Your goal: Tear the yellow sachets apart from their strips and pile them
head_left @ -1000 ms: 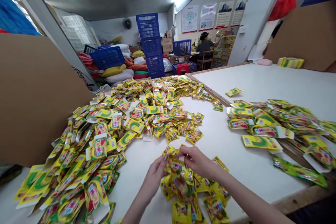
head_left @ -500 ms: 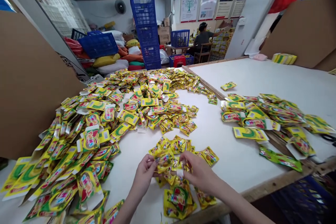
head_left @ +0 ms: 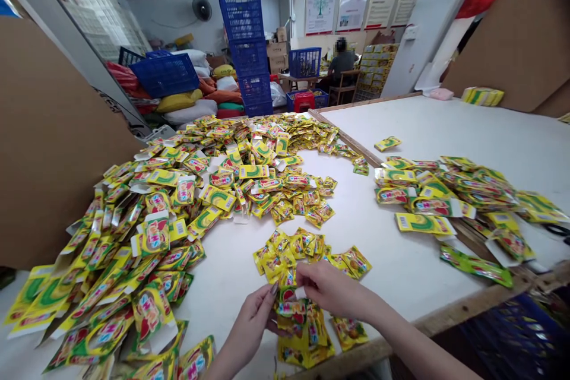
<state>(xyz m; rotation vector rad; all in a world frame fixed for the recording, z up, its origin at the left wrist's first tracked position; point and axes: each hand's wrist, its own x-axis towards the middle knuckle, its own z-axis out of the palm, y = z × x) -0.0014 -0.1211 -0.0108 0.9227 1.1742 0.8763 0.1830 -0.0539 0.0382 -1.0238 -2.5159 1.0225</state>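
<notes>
My left hand [head_left: 252, 323] and my right hand [head_left: 332, 288] meet near the front edge of the white table [head_left: 401, 273]. Both are closed on a small stack of yellow sachets [head_left: 291, 309], pinching it from either side. More small sachets [head_left: 307, 249] lie loose just beyond my fingers, and a few sit under the stack [head_left: 307, 347]. A big heap of flat yellow-green cartons and sachets [head_left: 178, 208] spreads over the left and far side of the table.
Another pile of flat cartons [head_left: 458, 196] lies on the right across the table seam. Brown cardboard sheets [head_left: 53, 154] stand at the left and far right. Blue crates [head_left: 247, 47] and sacks are stacked behind. A person [head_left: 341, 65] sits at a far table.
My hands have drawn back towards the table's front edge, gathering sachets into a stack between them. The view has tilted down slightly.
</notes>
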